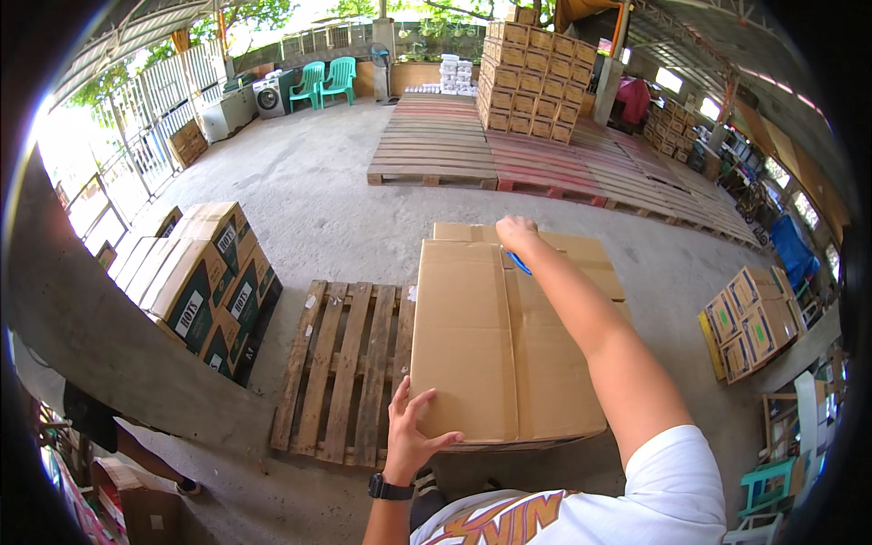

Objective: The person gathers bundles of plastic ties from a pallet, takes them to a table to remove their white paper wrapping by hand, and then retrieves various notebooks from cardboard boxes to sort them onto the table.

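A large brown cardboard box (463,336) stands before me, its top flaps closed along a lengthwise seam. My left hand (416,440) rests against its near left corner, fingers and thumb spread. Over the far end of the box, my right hand (516,232) is closed in a fist near the seam. A narrow blue strip (519,262) shows beside my right wrist; whether it belongs to something in the fist, I cannot tell. Another cardboard surface (581,252) shows just beyond the box, partly behind my forearm.
A wooden pallet (338,368) lies left of the box. Printed cartons (213,282) are stacked farther left, beside a concrete ledge (136,336). More cartons (752,313) stand at right. Low pallets (431,145) carry a tall carton stack (531,82) at the back. A person's leg (150,454) shows lower left.
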`<state>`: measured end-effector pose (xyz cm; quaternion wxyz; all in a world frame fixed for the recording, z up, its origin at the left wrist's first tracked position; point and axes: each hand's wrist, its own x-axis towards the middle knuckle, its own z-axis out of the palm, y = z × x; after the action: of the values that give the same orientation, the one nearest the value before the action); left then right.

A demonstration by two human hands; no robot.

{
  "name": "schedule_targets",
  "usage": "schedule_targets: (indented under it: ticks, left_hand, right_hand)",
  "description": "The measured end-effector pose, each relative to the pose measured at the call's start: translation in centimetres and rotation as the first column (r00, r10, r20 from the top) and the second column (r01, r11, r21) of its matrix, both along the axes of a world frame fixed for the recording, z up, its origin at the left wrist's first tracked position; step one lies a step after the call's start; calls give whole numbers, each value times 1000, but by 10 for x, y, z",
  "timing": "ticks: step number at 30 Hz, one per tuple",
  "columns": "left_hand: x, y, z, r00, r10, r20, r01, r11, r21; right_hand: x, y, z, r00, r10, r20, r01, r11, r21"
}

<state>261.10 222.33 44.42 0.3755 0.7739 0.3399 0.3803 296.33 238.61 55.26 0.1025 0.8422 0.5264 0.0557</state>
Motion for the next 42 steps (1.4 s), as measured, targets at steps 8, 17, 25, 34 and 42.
schedule_targets:
  ticks: [8, 17, 25, 34, 42]
  left_hand:
    - [3, -5, -11, 1000, -14, 15, 14, 1000, -2]
    - [-6, 3, -22, 999, -13, 39, 12, 1000, 23]
    - [-4, 11, -22, 997, 12, -77, -2, 991, 133]
    - [61, -34, 43, 668, -513, -539, 732, 585, 350]
    - [115, -21, 72, 352, -470, -810, 927, 297, 230]
  right_hand:
    - [-11, 16, -26, 992, 56, 115, -42, 992, -122]
    - [-78, -60, -23, 963, 241, 121, -203, 943, -264]
    - [-175, -211, -23, 942, 332, 48, -294, 886, -360]
    - [-234, -427, -72, 762, 301, -573, -493, 844, -212]
    - [-234, -505, -116, 563, 86, -822, 174, 960, 219]
